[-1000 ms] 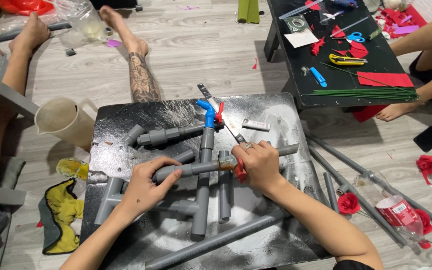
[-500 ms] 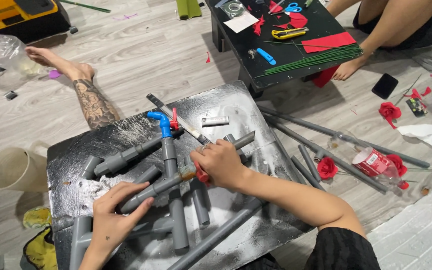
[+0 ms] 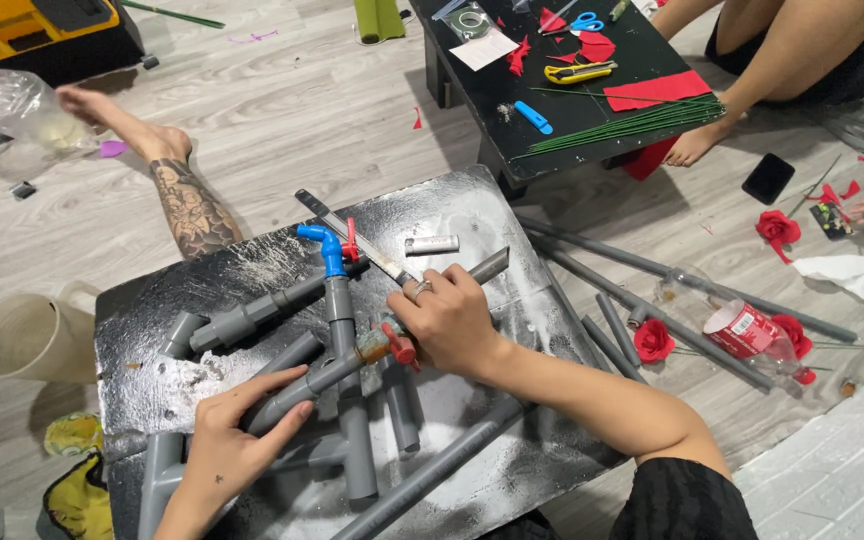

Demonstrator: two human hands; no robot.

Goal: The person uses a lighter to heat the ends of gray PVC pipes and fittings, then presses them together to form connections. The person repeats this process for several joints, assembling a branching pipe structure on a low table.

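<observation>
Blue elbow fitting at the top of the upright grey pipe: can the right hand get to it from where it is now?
Probably yes. The right hand grips the pipe at the red-handled valve, and the blue elbow fitting lies just beyond it, uncovered. Only the hacksaw blade runs beside it, so the hand would have to pass over that.

Bright, even, diffuse light fills the scene with only soft shadows under the arms, white glare streaks the glossy black bench [image 3: 472, 215], focus is fairly sharp throughout, and the wide lens bends the wooden floor [image 3: 282, 110] planks near the edges.
</observation>
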